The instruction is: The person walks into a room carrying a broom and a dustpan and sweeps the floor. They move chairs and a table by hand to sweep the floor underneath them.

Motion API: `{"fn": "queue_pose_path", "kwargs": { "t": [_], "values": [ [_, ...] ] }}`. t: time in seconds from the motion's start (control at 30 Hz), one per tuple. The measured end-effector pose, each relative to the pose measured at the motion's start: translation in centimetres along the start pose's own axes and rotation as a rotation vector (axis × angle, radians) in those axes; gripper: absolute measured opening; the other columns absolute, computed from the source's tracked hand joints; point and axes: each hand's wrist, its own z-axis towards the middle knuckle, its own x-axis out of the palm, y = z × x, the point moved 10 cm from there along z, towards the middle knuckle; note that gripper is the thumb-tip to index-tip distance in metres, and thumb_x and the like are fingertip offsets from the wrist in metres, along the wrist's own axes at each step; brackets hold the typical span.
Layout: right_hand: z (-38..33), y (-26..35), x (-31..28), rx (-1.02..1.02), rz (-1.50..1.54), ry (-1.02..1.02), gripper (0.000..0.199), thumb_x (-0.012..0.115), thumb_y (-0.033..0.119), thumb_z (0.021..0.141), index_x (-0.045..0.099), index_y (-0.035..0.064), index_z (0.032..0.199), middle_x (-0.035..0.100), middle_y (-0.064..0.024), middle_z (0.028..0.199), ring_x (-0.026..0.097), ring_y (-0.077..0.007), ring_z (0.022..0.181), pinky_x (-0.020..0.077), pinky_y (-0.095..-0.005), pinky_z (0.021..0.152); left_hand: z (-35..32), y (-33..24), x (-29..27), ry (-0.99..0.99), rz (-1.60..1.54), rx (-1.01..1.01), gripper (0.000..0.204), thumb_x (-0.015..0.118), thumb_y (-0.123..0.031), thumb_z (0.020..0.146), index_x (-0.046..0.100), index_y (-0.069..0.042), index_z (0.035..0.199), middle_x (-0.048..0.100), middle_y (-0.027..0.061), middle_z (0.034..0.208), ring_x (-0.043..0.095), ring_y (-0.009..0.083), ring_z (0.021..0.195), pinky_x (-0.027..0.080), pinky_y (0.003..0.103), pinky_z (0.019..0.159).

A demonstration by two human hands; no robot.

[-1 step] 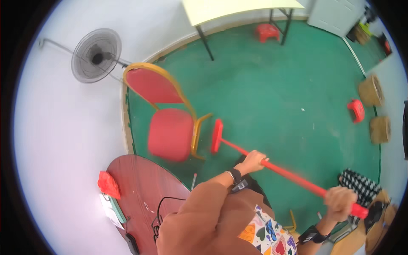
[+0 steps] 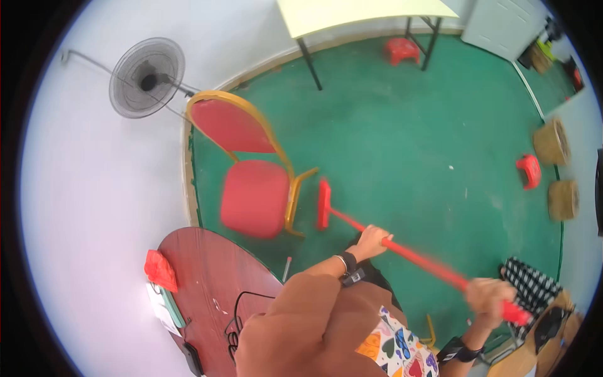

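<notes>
Both my hands grip a red long-handled floor tool (image 2: 427, 264) that slants across the view. My left hand (image 2: 370, 242) is wrapped round the handle partway down. Near the top end, my right hand (image 2: 490, 298) is closed on it and slightly blurred. The tool's narrow crosswise head (image 2: 324, 204) is at the green floor (image 2: 402, 138), just right of a gold-framed red chair (image 2: 256, 198). Whether the head has bristles or a blade cannot be made out.
A dark red round table (image 2: 213, 270) stands at lower left, carrying a red bag (image 2: 161, 270) and a black cable. A pale yellow table (image 2: 364, 14) is at the back, with a red stool (image 2: 402, 50) beneath. The fan (image 2: 147, 78) stands by the left wall. Another red stool (image 2: 531, 171) is at right.
My right hand and the handle's top end have moved a little to the left. The view has shifted slightly. Both hands keep their hold on the tool.
</notes>
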Motion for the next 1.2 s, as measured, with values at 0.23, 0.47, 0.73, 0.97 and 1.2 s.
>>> {"fn": "queue_pose_path", "kwargs": {
  "t": [0.23,0.47,0.73,0.97,1.2],
  "values": [
    [7.3,-3.0,5.7,0.18,-0.345,0.154,0.034,0.056,0.017,0.081,0.041,0.0057,0.054,0.046,-0.0028,0.048,0.045,-0.0168,0.042,0.0429,-0.0314,0.051,9.2,3.3,0.3,-0.313,0.016,-0.074,0.024,0.05,-0.027,0.082,0.059,-0.011,0.067,0.058,0.0086,0.076,0.054,0.0271,0.084,0.035,0.044,0.073],
    [13.3,2.8,7.7,-0.082,-0.631,0.301,0.023,0.046,0.022,0.088,0.05,0.0107,0.068,0.05,-0.0059,0.061,0.054,-0.0197,0.062,0.0442,-0.0376,0.065,21.2,-2.8,-8.5,-0.264,-0.14,0.108,0.008,0.063,-0.021,0.067,0.061,-0.015,0.063,0.06,0.0073,0.066,0.059,0.0286,0.071,0.036,0.051,0.077],
    [27.1,1.8,1.3,-0.393,-0.09,0.288,0.023,0.05,0.016,0.085,0.045,0.0098,0.063,0.044,-0.0041,0.053,0.045,-0.0168,0.048,0.0409,-0.034,0.052,16.5,8.4,-24.1,-0.482,-0.289,0.085,0.013,0.054,-0.01,0.075,0.061,-0.003,0.084,0.063,0.0146,0.079,0.06,0.0306,0.073,0.047,0.042,0.066],
    [41.9,-3.0,-0.3,-0.465,0.335,0.427,0.028,0.051,0.012,0.083,0.041,0.0093,0.058,0.039,-0.0025,0.047,0.037,-0.0139,0.038,0.0383,-0.0295,0.043,-4.9,21.4,-38.2,-1.197,-0.158,-0.684,0.014,0.056,-0.017,0.08,0.061,-0.006,0.086,0.064,0.0125,0.075,0.063,0.0273,0.069,0.049,0.038,0.063],
    [54.5,-13.1,14.4,-0.326,0.436,0.559,0.031,0.044,0.012,0.085,0.035,0.0102,0.055,0.036,-0.0017,0.045,0.032,-0.0123,0.037,0.0347,-0.0278,0.041,-12.2,19.0,-43.6,-1.61,0.185,-1.008,0.039,0.064,-0.03,0.077,0.054,-0.006,0.106,0.06,0.0108,0.099,0.057,0.0261,0.095,0.047,0.037,0.08]
  ]
}}
